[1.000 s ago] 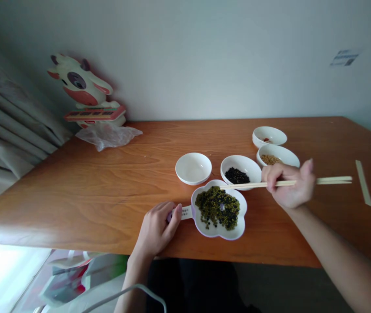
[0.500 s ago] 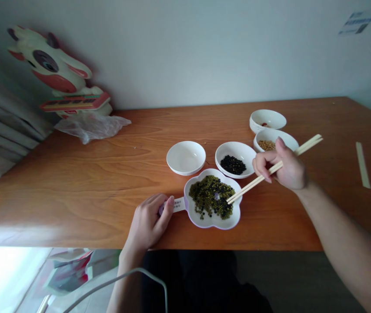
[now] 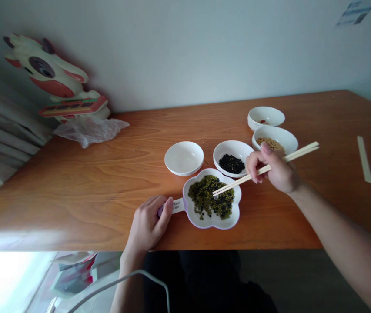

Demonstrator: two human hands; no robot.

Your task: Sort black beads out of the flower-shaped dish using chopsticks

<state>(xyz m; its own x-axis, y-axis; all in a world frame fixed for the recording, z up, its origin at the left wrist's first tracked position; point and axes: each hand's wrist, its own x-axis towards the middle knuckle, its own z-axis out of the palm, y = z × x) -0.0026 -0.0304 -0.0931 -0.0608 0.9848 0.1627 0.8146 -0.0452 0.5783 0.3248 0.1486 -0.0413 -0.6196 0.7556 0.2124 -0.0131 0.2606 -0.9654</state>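
Observation:
My left hand (image 3: 151,219) is closed round the handle of a white flower-shaped dish (image 3: 212,223) with a purple rim. Green beans mixed with black beans (image 3: 201,191) lie in this dish. Between the fingers of my right hand (image 3: 272,169) is a pair of chopsticks (image 3: 247,177), their tips over the middle of the mixed beans. Whether the tips touch a bean I cannot tell. Just behind the dish stand a white bowl with nothing in it (image 3: 184,158) and a white bowl (image 3: 218,152) of black beans (image 3: 232,164).
Farther right are a bowl (image 3: 288,137) of tan beans and a bowl (image 3: 266,114) with a few reddish bits. A paper chopstick sleeve (image 3: 364,158) lies at the right. A cow toy (image 3: 55,74) and a plastic bag (image 3: 90,130) are at the back left. A cable (image 3: 123,274) hangs in front.
My right hand and the chopsticks have moved left, bringing the tips from the right part of the beans to the middle. My left hand stays on the handle. The view has shifted slightly.

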